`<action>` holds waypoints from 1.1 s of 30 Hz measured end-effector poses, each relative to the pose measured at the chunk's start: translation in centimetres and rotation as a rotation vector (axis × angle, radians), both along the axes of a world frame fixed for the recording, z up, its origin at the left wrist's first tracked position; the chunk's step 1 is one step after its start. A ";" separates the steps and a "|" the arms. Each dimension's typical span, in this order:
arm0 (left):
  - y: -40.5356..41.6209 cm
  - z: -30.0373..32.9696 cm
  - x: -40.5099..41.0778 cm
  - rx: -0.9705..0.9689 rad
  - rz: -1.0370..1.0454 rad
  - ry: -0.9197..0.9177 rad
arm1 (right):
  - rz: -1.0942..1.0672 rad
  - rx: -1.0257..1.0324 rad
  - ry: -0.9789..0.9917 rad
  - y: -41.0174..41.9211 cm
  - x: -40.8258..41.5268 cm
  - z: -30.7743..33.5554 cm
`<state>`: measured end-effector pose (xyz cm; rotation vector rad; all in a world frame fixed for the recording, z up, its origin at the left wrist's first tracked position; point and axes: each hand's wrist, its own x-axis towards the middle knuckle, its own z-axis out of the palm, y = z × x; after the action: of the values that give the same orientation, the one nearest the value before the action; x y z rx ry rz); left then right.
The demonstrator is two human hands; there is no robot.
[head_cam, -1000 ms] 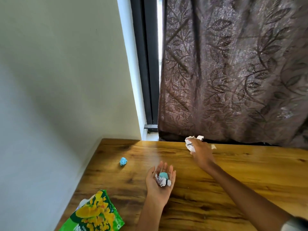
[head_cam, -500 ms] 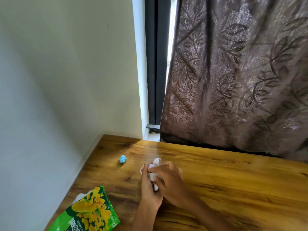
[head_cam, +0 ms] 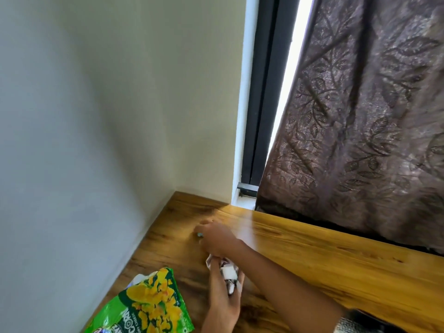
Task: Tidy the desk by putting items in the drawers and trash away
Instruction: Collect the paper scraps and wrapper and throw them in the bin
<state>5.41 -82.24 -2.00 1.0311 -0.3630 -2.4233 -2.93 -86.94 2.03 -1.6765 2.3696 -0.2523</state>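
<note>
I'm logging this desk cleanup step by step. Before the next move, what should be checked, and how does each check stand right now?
1. Right hand has reached the small blue scrap: ok, its fingers are over it; only a sliver shows.
2. Blue scrap firmly pinched: cannot tell, the fingers hide it.
3. Left hand has the crumpled white paper secure: ok, the fingers are wrapped around it.
4. Room in the left hand for one more scrap: cannot tell.
5. Green snack bag out of both hands' way: ok, it lies apart, near the wall side of the desk.
6. Trash bin or drawer located: cannot tell, neither is in view.
</note>
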 end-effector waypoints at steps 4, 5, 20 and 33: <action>0.2 -0.6 -0.2 -0.083 -0.032 -0.059 | -0.114 -0.107 -0.040 0.8 -0.4 -1.1; 0.4 -0.7 -0.3 -0.129 -0.040 -0.093 | -0.161 -0.142 -0.097 1.4 -0.6 -1.1; 8.8 0.5 3.3 -0.103 -0.390 0.034 | -0.919 -0.666 -0.537 19.7 5.2 -0.2; 20.4 -1.8 8.2 -0.658 -0.747 0.049 | -1.067 -0.740 -0.736 30.9 13.9 -1.7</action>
<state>13.62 -61.79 -3.79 0.5825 -1.6337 -2.5836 10.92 -55.99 0.33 -0.1087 2.3480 -1.7004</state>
